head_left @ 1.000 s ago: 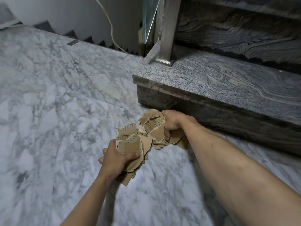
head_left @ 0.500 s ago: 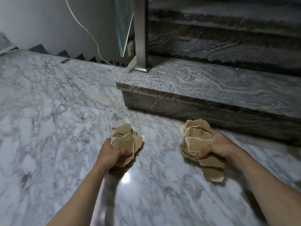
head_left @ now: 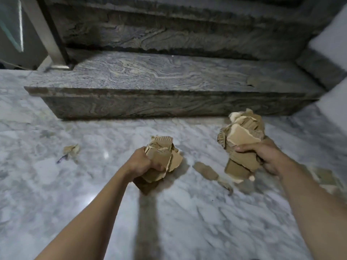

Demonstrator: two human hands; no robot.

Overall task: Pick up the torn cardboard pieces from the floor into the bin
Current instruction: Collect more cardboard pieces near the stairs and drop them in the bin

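Observation:
My left hand [head_left: 142,163] is closed around a wad of torn brown cardboard pieces [head_left: 162,156], held just above the marble floor at the centre. My right hand [head_left: 270,156] grips a second, larger wad of cardboard pieces [head_left: 242,141] further right, near the foot of the step. One small loose cardboard scrap [head_left: 71,149] lies on the floor to the left. Blurred brown patches on the floor [head_left: 206,170] between the hands and at the right edge [head_left: 326,178] may be pieces or reflections; I cannot tell which. No bin is in view.
A grey granite stair step [head_left: 169,102] runs across just beyond my hands, with more steps above. A metal railing post [head_left: 48,38] and glass panel stand at the upper left. A white wall [head_left: 330,34] closes the right side. The floor is glossy white marble [head_left: 56,203].
My hands were together over one heap; now they are apart, each with its own wad. The view has swung to the right, bringing the loose scrap on the left into view.

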